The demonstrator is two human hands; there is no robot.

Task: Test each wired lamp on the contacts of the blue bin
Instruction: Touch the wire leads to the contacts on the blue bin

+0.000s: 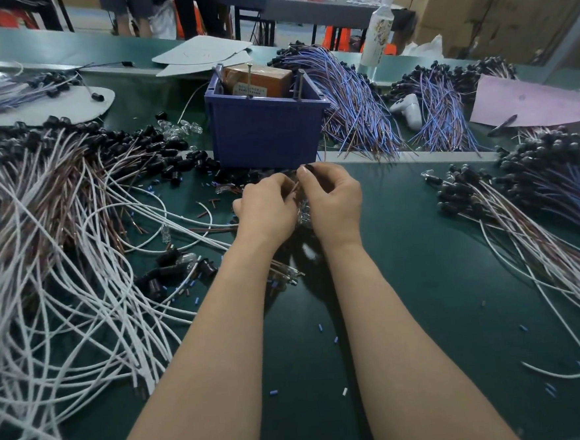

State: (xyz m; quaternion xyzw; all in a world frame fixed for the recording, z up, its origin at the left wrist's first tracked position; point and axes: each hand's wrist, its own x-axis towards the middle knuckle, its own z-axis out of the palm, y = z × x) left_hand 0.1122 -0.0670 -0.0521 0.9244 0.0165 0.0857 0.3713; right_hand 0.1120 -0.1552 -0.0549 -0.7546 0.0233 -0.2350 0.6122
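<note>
Just on the near side of the blue bin (268, 132), my left hand (267, 206) and right hand (331, 196) pinch one wired lamp (303, 208) between curled fingers — light, with fragile glass and floppy thin leads — so I would hold it by the socket, I judge.

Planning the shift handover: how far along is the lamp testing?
Looks mid-job. Done, probably: neat bundles of blue-wired black-socket lamps beside the blue plastic bin, though nothing proves it. In hand: left hand and right hand pinch one thin-wired lamp in front of the bin, not yet on its upright metal nail contacts. Remaining: likely the tangled pile of white-wired lamps.
</note>
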